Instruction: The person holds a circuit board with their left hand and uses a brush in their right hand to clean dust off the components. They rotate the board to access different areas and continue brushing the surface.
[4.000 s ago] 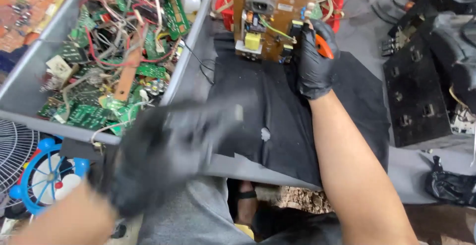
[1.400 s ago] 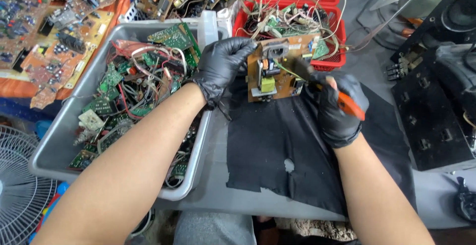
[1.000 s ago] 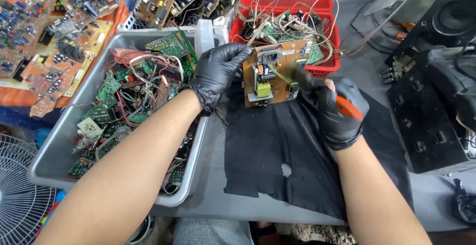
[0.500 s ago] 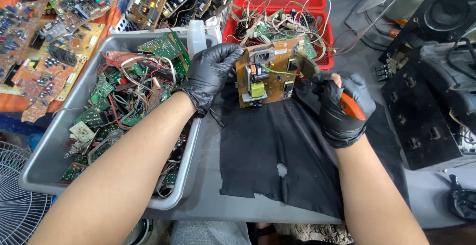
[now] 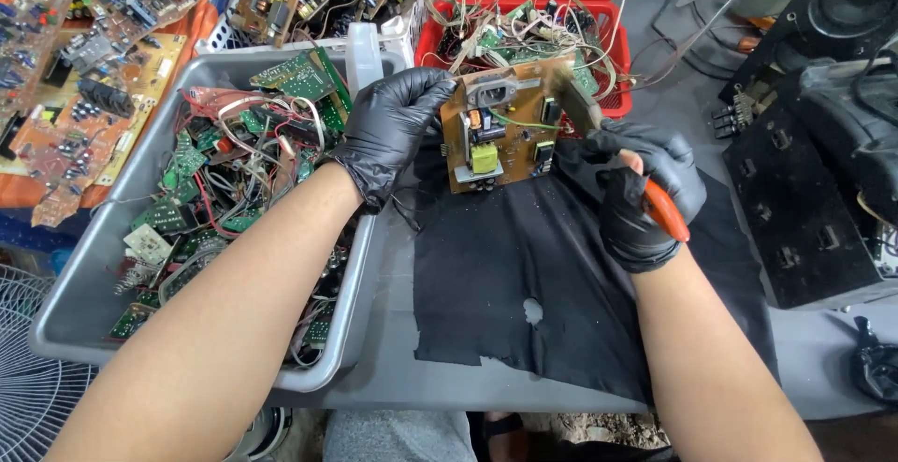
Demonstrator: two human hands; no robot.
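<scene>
Both my hands wear black gloves. My left hand [image 5: 391, 130] grips the left edge of a brown circuit board [image 5: 500, 123] and holds it upright above a black cloth [image 5: 561, 284]. The board carries a yellow block part, black parts and a grey socket. My right hand [image 5: 645, 191] is shut on orange-handled pliers [image 5: 664, 209], whose jaws meet the board's right edge near the top.
A grey bin [image 5: 84, 275] at left holds green boards and tangled wires. A red basket [image 5: 608, 22] of boards and wires stands behind the board. More boards lie on an orange surface [image 5: 84, 60] at far left. Black casings [image 5: 814, 191] sit at right, a fan grille [image 5: 28, 368] at bottom left.
The left hand came up from my lap and took hold of the board. Over the last second both hands and the board shifted slightly; the pliers stayed at the board's right edge.
</scene>
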